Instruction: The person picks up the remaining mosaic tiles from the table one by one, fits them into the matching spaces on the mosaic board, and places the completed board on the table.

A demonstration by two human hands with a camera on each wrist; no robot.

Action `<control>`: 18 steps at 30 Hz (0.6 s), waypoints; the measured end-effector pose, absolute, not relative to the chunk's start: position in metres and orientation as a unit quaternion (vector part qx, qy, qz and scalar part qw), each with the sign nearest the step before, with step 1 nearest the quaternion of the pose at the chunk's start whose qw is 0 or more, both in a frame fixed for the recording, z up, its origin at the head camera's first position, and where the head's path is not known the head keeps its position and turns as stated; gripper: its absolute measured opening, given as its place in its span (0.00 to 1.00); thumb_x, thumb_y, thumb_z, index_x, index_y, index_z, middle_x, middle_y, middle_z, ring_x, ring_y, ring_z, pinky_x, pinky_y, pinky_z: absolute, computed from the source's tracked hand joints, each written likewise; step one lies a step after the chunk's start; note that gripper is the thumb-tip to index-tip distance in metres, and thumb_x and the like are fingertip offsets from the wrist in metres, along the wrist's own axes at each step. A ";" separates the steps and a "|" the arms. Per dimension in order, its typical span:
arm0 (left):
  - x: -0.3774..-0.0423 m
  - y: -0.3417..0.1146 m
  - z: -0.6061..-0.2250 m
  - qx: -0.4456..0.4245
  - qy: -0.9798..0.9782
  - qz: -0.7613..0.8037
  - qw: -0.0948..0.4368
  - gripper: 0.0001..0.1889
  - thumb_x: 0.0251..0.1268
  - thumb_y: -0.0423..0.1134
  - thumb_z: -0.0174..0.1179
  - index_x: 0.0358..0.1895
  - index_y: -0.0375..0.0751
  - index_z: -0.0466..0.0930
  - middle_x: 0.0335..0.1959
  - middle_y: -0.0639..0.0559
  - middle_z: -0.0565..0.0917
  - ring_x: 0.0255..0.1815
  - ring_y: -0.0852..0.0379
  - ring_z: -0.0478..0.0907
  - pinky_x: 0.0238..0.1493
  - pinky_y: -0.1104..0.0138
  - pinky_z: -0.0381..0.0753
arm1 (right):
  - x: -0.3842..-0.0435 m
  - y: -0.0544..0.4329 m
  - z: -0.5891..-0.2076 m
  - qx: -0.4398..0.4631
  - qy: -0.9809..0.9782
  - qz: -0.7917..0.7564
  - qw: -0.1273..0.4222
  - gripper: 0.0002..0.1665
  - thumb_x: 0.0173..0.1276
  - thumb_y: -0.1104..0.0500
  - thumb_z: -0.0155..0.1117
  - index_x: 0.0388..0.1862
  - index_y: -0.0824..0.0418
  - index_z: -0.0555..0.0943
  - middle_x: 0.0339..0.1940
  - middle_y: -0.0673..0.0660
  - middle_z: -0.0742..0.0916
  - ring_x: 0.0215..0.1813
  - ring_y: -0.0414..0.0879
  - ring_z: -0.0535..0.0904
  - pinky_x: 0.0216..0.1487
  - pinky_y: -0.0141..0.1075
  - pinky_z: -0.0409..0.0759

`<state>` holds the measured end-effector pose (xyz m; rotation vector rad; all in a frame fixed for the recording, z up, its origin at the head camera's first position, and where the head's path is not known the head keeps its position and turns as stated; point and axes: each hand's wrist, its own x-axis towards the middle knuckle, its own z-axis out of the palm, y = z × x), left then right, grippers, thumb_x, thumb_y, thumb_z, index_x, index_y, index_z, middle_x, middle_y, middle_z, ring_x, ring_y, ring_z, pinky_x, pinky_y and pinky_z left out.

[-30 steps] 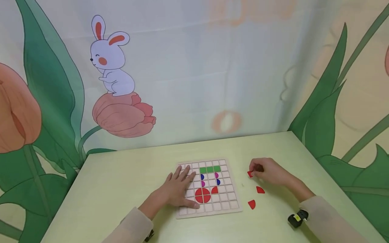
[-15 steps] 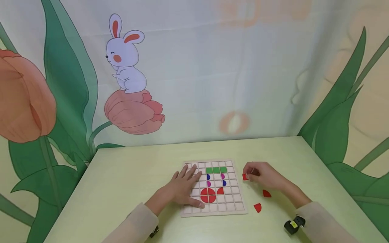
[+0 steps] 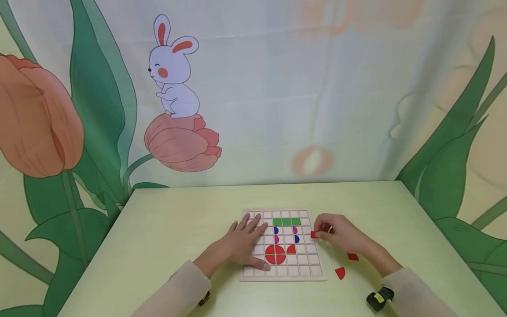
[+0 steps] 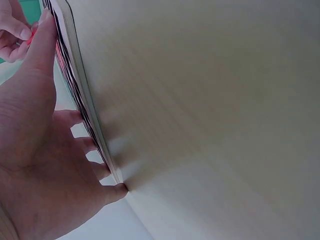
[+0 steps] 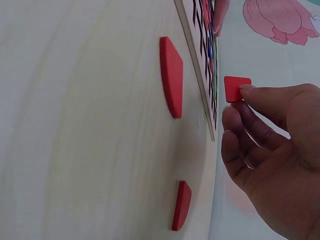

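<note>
A pale wooden grid board lies on the table. My left hand rests on its left side with fingers spread, the thumb near its front edge. Between thumb and fingers my right hand pinches a small red tile, squarish in the right wrist view, by the board's right edge. On the board sit a row of green tiles, blue and magenta half-circles, a red circle made of quarter pieces and a single red quarter-circle beside it. The left palm hides some of the grid.
Two loose red quarter-circle pieces lie right of the board: a nearer one and another partly behind the right forearm. A curtain printed with a rabbit and tulips hangs behind the table.
My right hand has carried the red tile leftward, from beyond the board to its right edge. The left hand keeps its place on the board, while the head view has shifted.
</note>
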<state>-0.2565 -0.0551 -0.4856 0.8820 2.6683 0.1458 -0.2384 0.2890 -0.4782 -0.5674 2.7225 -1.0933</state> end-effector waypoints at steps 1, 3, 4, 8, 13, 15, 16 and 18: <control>-0.257 -0.055 -0.485 0.309 0.936 0.050 0.163 0.65 0.52 0.83 0.62 0.89 0.56 0.46 0.90 0.48 0.39 0.88 0.38 0.33 0.82 0.36 0.45 | -0.238 0.288 -0.478 -0.191 0.908 -0.365 0.076 0.07 0.74 0.64 0.71 0.40 0.53 0.83 0.36 0.46 0.85 0.41 0.47 0.80 0.42 0.33 0.83; -0.257 -0.054 -0.485 0.309 0.936 0.047 0.164 0.65 0.52 0.83 0.62 0.89 0.56 0.46 0.90 0.48 0.39 0.88 0.38 0.33 0.82 0.36 0.45 | -0.238 0.286 -0.478 -0.196 0.906 -0.367 0.078 0.06 0.74 0.64 0.72 0.41 0.53 0.83 0.36 0.46 0.85 0.41 0.47 0.80 0.42 0.33 0.82; -0.257 -0.054 -0.485 0.309 0.936 0.046 0.164 0.65 0.52 0.83 0.62 0.89 0.56 0.46 0.90 0.48 0.39 0.88 0.38 0.33 0.82 0.36 0.45 | -0.239 0.285 -0.478 -0.200 0.904 -0.369 0.079 0.06 0.74 0.64 0.72 0.41 0.53 0.83 0.35 0.46 0.85 0.41 0.46 0.80 0.41 0.33 0.82; -0.257 -0.054 -0.484 0.310 0.935 0.046 0.164 0.65 0.52 0.83 0.63 0.89 0.56 0.46 0.90 0.48 0.39 0.88 0.37 0.33 0.82 0.36 0.45 | -0.240 0.279 -0.478 -0.207 0.899 -0.376 0.089 0.07 0.74 0.65 0.71 0.42 0.54 0.83 0.36 0.48 0.85 0.41 0.46 0.79 0.41 0.32 0.81; -0.257 -0.054 -0.483 0.309 0.935 0.050 0.164 0.65 0.52 0.83 0.63 0.89 0.56 0.46 0.90 0.48 0.40 0.88 0.37 0.33 0.82 0.36 0.45 | -0.241 0.272 -0.480 -0.211 0.899 -0.372 0.095 0.07 0.75 0.66 0.70 0.47 0.54 0.85 0.36 0.48 0.84 0.41 0.45 0.79 0.42 0.32 0.81; -0.257 -0.054 -0.483 0.309 0.935 0.050 0.165 0.65 0.52 0.82 0.63 0.89 0.56 0.46 0.90 0.48 0.40 0.88 0.37 0.33 0.82 0.36 0.45 | -0.241 0.270 -0.481 -0.219 0.898 -0.369 0.094 0.08 0.75 0.66 0.69 0.48 0.55 0.85 0.36 0.47 0.84 0.40 0.45 0.79 0.42 0.32 0.81; -0.257 -0.054 -0.483 0.309 0.935 0.050 0.165 0.65 0.52 0.82 0.63 0.89 0.56 0.46 0.90 0.48 0.40 0.88 0.37 0.33 0.82 0.36 0.45 | -0.241 0.269 -0.481 -0.223 0.898 -0.367 0.093 0.09 0.75 0.67 0.68 0.49 0.55 0.86 0.35 0.47 0.83 0.40 0.45 0.79 0.41 0.32 0.81; -0.256 -0.054 -0.483 0.309 0.935 0.049 0.166 0.65 0.52 0.82 0.63 0.89 0.56 0.46 0.90 0.48 0.40 0.88 0.37 0.33 0.82 0.36 0.45 | -0.241 0.268 -0.482 -0.231 0.897 -0.367 0.090 0.09 0.76 0.67 0.67 0.50 0.55 0.86 0.35 0.47 0.83 0.39 0.46 0.78 0.40 0.32 0.81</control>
